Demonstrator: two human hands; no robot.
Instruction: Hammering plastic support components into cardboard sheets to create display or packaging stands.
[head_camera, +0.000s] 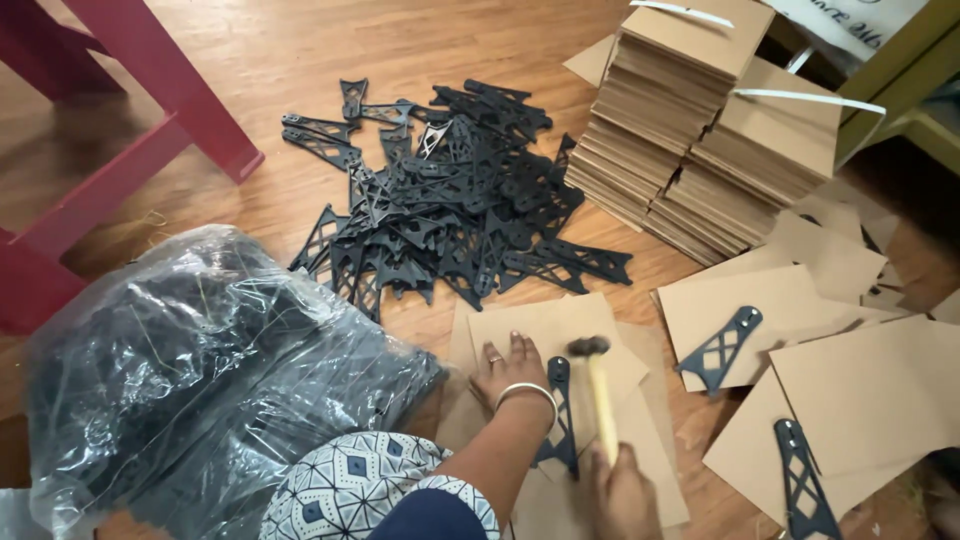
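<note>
My right hand (622, 495) grips the wooden handle of a small hammer (598, 385), whose dark head hovers over a brown cardboard sheet (560, 325). On that sheet, beside the hammer, lies a flat black lattice-shaped plastic piece (561, 415). With fingers spread, my left hand (505, 368) presses flat on the cardboard just left of the piece; it wears a ring and a silver bangle.
A big pile of the same black pieces (450, 205) lies on the wooden floor beyond. Stacked cardboard sheets (700, 130) stand at the back right. Two more pieces (720, 348) (805, 485) rest on loose sheets at right. A clear plastic bag (200, 370) sits left, red furniture legs (150, 90) behind.
</note>
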